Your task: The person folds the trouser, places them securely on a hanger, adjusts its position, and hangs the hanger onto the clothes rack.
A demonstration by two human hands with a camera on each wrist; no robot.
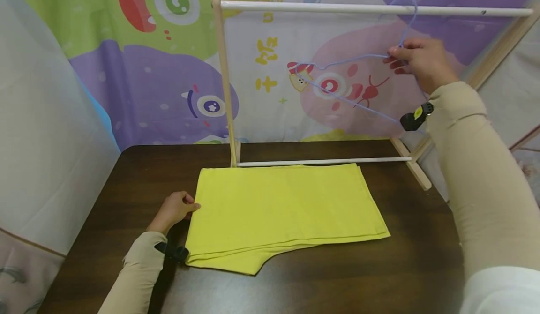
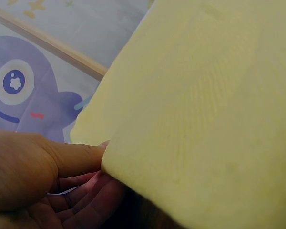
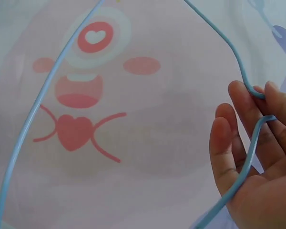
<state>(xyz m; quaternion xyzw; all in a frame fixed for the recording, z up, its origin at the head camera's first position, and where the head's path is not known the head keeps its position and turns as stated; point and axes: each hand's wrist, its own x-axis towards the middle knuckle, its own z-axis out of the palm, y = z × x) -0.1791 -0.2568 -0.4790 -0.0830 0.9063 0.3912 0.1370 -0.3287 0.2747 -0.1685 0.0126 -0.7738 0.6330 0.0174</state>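
A pair of folded yellow trousers (image 1: 287, 206) lies flat on the dark wooden table. My left hand (image 1: 170, 211) is at their left edge, and in the left wrist view its thumb and fingers pinch the cloth (image 2: 190, 109) there. Up at the right, my right hand (image 1: 423, 63) holds a thin light-blue wire hanger (image 1: 371, 110) just below its hook. The hook curves over the white top rail (image 1: 312, 7) of a small rack. Seen from the right wrist, the hanger's wire (image 3: 251, 152) runs between the thumb and fingers. Nothing hangs on the hanger.
The rack has wooden side posts (image 1: 227, 79) and a white lower bar (image 1: 320, 162) just behind the trousers. A printed cartoon curtain (image 1: 168, 89) hangs behind it. Brown tabletop (image 1: 337, 281) shows in front of the trousers, and white cloth (image 1: 46, 117) hangs at the left.
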